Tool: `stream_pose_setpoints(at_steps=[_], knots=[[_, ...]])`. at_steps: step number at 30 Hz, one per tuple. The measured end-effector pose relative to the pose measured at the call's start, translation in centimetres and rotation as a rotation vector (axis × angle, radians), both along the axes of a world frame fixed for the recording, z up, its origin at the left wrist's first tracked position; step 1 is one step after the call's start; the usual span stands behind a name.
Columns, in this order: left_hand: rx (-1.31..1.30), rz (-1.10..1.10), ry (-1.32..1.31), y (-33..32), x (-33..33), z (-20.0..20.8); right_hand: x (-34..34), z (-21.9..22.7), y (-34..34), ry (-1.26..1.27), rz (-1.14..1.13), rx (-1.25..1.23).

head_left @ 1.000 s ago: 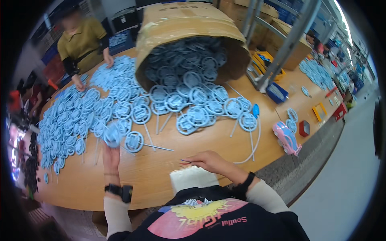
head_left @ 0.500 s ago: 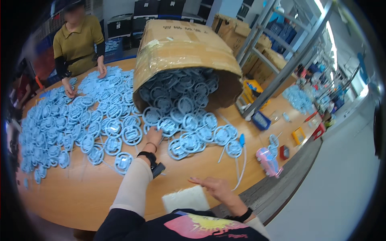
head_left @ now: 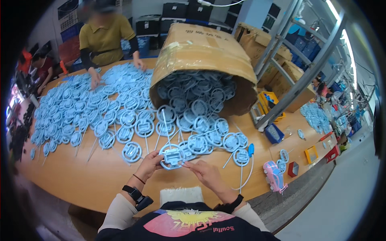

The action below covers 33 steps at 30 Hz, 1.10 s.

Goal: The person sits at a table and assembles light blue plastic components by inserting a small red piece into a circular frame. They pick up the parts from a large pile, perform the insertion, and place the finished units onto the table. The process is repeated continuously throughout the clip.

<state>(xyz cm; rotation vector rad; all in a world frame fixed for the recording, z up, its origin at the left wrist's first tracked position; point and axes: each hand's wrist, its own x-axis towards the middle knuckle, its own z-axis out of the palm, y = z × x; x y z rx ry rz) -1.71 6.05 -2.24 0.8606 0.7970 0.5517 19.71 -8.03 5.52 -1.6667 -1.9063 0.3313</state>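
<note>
Over wooden worktop (head_left: 100,182), brace blue ring (head_left: 173,157) in gripping left hand (head_left: 149,165); use right hand (head_left: 207,174), of unclear grip, lightly beside, clear of loose rings (head_left: 198,143) beyond.

Blue ring piece (head_left: 173,156): smooth plastic. Tabletop (head_left: 100,176): smooth, wood-look. Carton (head_left: 209,50): cardboard. Rack post (head_left: 298,77): metal.

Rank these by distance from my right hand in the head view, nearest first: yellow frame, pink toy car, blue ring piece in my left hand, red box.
1. Blue ring piece: just left of the right hand, held in the left hand.
2. Pink toy car: to the right.
3. Red box: just beyond the car.
4. Yellow frame: farthest right.
</note>
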Motion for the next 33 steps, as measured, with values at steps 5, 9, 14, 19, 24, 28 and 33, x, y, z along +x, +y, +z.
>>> stream_pose_setpoints(at_steps=[5,9,14,19,24,28,33], knots=[[0.140,-0.030,-0.010,-3.7,-0.4,3.5,-0.4,-1.1,0.3,0.007,0.141,0.068],[0.203,0.028,0.011,-4.7,-0.1,5.3,-0.4,0.6,0.4,0.027,0.220,0.043],[0.165,0.091,-0.043,-5.8,1.3,5.3,-0.2,1.3,-0.6,0.101,0.158,0.046],[0.125,0.077,-0.080,-6.4,2.8,5.5,0.9,1.6,-1.1,0.042,0.181,0.077],[0.098,-0.090,-0.103,-5.8,3.1,5.0,2.0,1.9,-1.8,0.075,0.200,0.062],[0.072,-0.108,-0.146,-6.7,3.4,5.3,2.2,1.3,-2.3,0.193,0.181,-0.015],[-0.036,-0.139,-0.284,-7.3,2.7,4.2,0.6,0.0,-2.4,0.295,0.121,0.018]])
